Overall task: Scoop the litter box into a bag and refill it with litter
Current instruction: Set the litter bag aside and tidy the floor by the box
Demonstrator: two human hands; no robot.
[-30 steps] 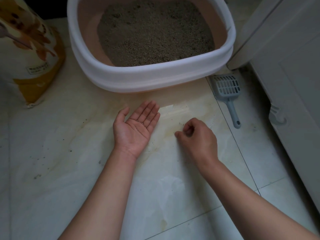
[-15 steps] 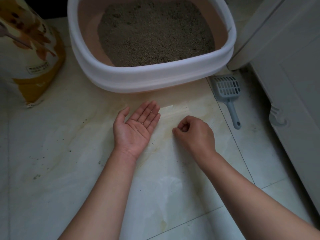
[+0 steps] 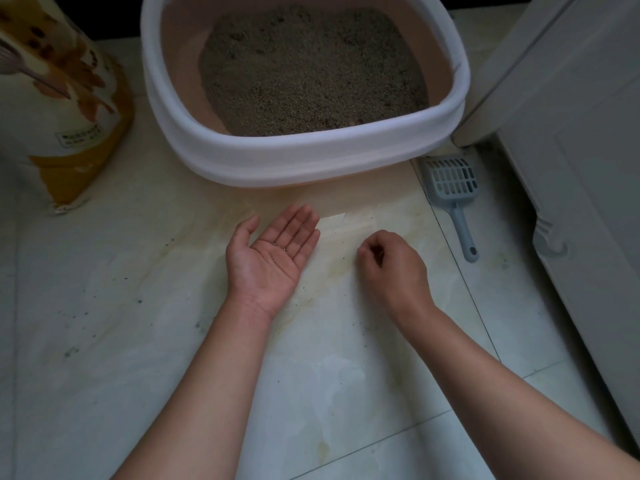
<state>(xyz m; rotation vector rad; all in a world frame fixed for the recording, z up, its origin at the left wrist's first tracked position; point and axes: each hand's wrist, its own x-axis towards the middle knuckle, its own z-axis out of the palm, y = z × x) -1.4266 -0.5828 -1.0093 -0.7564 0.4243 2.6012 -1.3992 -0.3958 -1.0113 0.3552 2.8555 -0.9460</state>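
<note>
A white-rimmed litter box [image 3: 311, 150], filled with grey litter [image 3: 311, 74], is seen on the tiled floor [image 3: 138, 341] at 12 o'clock. The left hand [image 3: 273, 258] is held flat, palm up, with a few grains on it. At its 3 o'clock the right hand [image 3: 391, 268] is curled, fingertips pinched together; whether anything is held cannot be told. A grey scoop [image 3: 450, 181] lies at 2 o'clock, a printed bag [image 3: 59, 98] at 10 o'clock.

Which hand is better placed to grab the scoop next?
Right. The right hand is nearer the grey scoop lying to its right; the left hand lies palm up, farther off, cradling a few grains.
</note>
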